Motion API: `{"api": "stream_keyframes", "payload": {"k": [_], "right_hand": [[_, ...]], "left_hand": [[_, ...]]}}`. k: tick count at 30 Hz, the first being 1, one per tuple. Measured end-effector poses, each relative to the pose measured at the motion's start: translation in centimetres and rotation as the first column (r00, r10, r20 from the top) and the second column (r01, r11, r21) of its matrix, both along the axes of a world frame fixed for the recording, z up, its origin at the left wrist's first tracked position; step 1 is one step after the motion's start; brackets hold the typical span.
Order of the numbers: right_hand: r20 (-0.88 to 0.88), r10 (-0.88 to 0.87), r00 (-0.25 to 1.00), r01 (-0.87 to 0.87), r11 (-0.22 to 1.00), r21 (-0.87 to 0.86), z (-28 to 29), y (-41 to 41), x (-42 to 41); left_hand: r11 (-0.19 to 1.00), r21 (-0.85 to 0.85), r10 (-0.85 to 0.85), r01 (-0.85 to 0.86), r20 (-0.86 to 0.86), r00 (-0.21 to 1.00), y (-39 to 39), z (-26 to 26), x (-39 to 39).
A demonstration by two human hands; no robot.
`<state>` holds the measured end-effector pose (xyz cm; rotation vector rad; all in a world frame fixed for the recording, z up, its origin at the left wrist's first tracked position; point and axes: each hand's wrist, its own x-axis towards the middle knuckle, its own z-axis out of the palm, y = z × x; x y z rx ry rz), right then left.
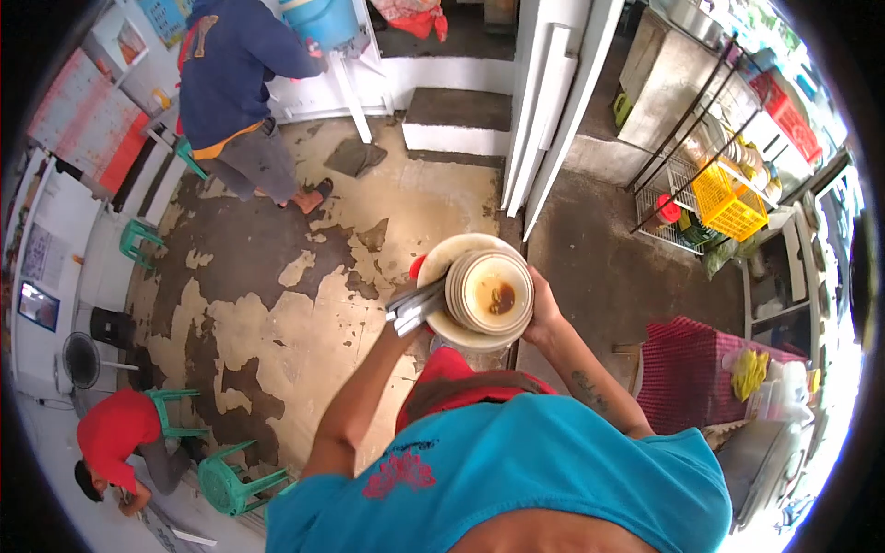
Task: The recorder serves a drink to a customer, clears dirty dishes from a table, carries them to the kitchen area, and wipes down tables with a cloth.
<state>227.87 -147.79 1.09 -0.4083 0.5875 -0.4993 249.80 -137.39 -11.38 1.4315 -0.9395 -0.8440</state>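
In front of my body I carry a wide cream plate (456, 243) with a stack of small bowls (489, 294) on it. Brown liquid sits in the top bowl. Several metal utensils (415, 307) lie at the plate's left side, beside the bowls. My right hand (543, 307) grips the plate's right edge. On the other side, my left hand (406, 335) supports the plate under the utensils; most of its fingers are hidden. Something red (417, 266) shows past the plate's upper left rim, too covered to name.
A person in a dark blue top (228, 76) stands at upper left by a blue bucket (321, 24). Another, in red (119, 432), bends low near green plastic stools (231, 484). Right of the white door panel (574, 117) stand a wire rack (681, 186) and a cloth-covered table (681, 373).
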Motion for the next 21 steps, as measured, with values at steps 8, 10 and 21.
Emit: {"api": "stream_keyframes", "payload": {"k": [8, 10, 21], "right_hand": [[-0.059, -0.133, 0.989, 0.138, 0.986, 0.089, 1.9, -18.4, 13.1], [-0.074, -0.129, 0.989, 0.134, 0.988, 0.076, 2.4, -22.7, 18.1], [-0.064, -0.263, 0.963, 0.255, 0.960, -0.115, 0.5, -54.8, 30.6]], "left_hand": [[0.945, 0.271, -0.301, 0.186, 0.491, 0.818, -19.8, 13.1, 12.8], [0.945, 0.243, -0.318, 0.219, 0.523, 0.791, -25.2, 9.9, 18.2], [0.946, 0.152, -0.325, 0.287, 0.482, 0.814, -60.6, 6.8, 31.2]]}}
